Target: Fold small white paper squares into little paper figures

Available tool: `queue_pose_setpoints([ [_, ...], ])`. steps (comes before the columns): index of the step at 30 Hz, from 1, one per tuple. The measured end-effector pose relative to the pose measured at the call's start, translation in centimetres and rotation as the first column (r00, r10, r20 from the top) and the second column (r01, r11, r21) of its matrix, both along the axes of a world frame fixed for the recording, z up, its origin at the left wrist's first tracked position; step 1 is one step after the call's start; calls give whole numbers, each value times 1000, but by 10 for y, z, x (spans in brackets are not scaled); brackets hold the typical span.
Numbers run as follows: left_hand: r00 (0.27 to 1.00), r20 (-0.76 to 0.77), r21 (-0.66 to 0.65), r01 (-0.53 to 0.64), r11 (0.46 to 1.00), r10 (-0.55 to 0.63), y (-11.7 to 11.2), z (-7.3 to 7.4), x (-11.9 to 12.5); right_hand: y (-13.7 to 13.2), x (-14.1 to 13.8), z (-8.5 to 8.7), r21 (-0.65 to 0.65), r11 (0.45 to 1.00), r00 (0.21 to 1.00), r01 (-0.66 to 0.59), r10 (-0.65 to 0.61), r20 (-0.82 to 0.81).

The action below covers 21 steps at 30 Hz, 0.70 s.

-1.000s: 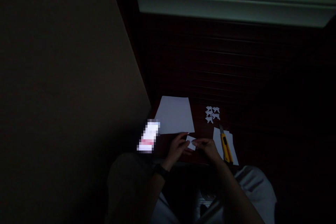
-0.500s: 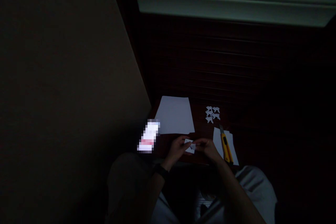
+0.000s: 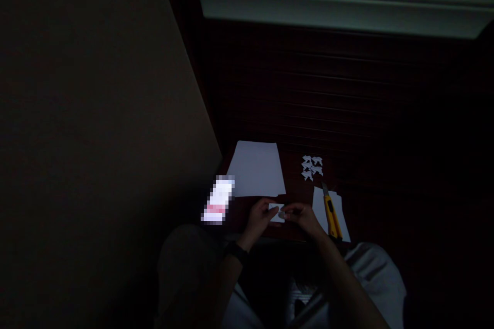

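Note:
The scene is very dark. My left hand (image 3: pixel 259 217) and my right hand (image 3: pixel 304 216) meet over a small dark table, both pinching a small white piece of paper (image 3: pixel 277 213) between their fingertips. The paper looks partly folded. A dark band sits on my left wrist. A yellow utility knife (image 3: pixel 332 213) lies just right of my right hand on a small white sheet (image 3: pixel 341 211).
A larger white sheet (image 3: pixel 257 168) lies behind my hands. Several small folded white paper shapes (image 3: pixel 312 167) are grouped at the back right. A bright lit screen (image 3: pixel 218 200) glows at the left. A dark panelled wall and a pale ledge rise behind.
My fingers have worked the small paper: it has shifted slightly left and now looks smaller and more folded. The hands have drawn a little closer together.

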<state>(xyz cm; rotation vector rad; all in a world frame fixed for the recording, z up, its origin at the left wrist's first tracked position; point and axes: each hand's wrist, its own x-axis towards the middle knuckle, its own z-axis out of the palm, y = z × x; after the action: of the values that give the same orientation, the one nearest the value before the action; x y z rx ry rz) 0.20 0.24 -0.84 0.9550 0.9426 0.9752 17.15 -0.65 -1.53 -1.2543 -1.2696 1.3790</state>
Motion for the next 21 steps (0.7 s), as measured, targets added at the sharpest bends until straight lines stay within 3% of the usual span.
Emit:
queue_pose_setpoints([
  [6,999,-36,-4,-13,1000,13,-1,2,0,0,-3,3,18,1000,999,14,-14,34],
  [12,999,-36,33,16,999,-14,-2,-2,0,1,-3,-5,32,996,992,86,-89,87],
  [21,1000,-16,44,2,999,-1,-1,-4,1,-1,-1,-3,48,999,998,27,-29,57],
])
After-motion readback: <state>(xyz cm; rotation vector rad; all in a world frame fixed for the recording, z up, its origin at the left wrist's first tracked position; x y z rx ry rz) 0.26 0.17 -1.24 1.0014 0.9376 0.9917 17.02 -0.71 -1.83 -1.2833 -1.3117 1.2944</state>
